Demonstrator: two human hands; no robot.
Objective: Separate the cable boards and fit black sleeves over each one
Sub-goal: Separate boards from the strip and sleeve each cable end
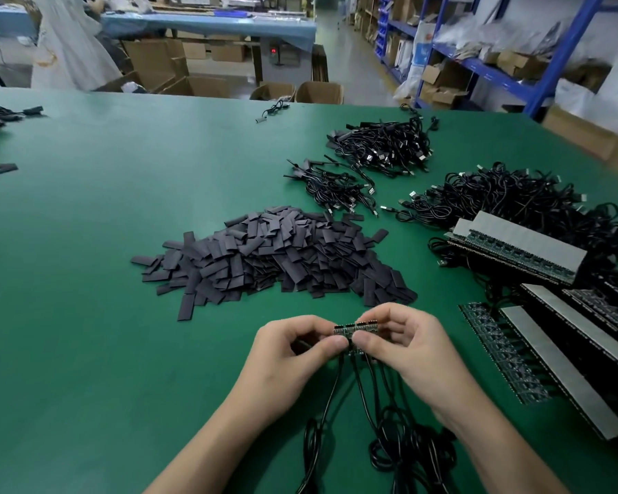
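Note:
A short strip of joined cable boards [354, 328] is held just above the green table [86, 279] near its front edge. My left hand [293, 351] pinches the strip's left end and my right hand [404, 340] pinches its right end, thumbs meeting at the middle. Black cables [389, 422] hang from the boards and coil on the table between my forearms. A large heap of flat black sleeves [275, 254] lies just beyond my hands.
Long strips of unseparated boards with grey backing [528, 244] lie at the right, more of them [564, 369] nearer me. Piles of black USB cables [382, 144] fill the far right. Cardboard boxes and blue shelving stand past the table's far edge.

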